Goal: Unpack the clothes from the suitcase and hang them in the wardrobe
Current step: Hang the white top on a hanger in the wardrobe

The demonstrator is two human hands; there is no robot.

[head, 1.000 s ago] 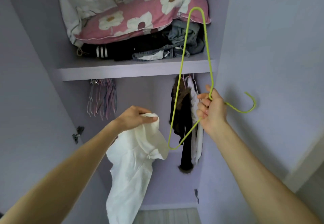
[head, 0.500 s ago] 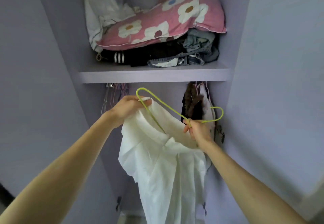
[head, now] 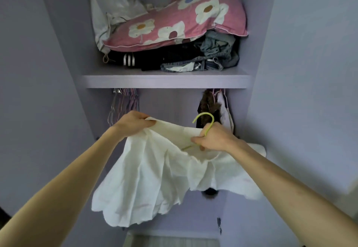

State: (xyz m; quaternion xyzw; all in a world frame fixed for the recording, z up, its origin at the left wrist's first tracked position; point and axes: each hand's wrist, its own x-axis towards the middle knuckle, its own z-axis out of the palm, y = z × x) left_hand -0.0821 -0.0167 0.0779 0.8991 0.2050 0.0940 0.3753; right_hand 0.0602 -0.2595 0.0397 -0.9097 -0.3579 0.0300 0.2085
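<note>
The white garment (head: 155,179) is held below the front edge of the shelf (head: 166,81), pinched at its top by the left hand (head: 133,124). The grip of the right hand (head: 215,140) is clamped on the green hanger (head: 208,128). The cloth is judged light, limp and slippery, best taken at the shoulders.

White garment (head: 155,179) pinched in my left hand (head: 135,123): thin matt cloth, soft, creased, loose folds. Green hanger (head: 203,114) gripped in my right hand (head: 213,139): thin rod, smooth coated look, slight sheen; core metal or plastic, cannot tell. Shelf (head: 166,81): lilac board, smooth, matt. Pillow (head: 174,28): pink printed cloth, matt, white piping at edge. Denim (head: 215,53) under it: faded blue, matt. Dark hanging garment (head: 208,103): shaggy brown fur. Empty hangers (head: 124,103): thin wire, some shiny bare metal, some pink-coated.
</note>
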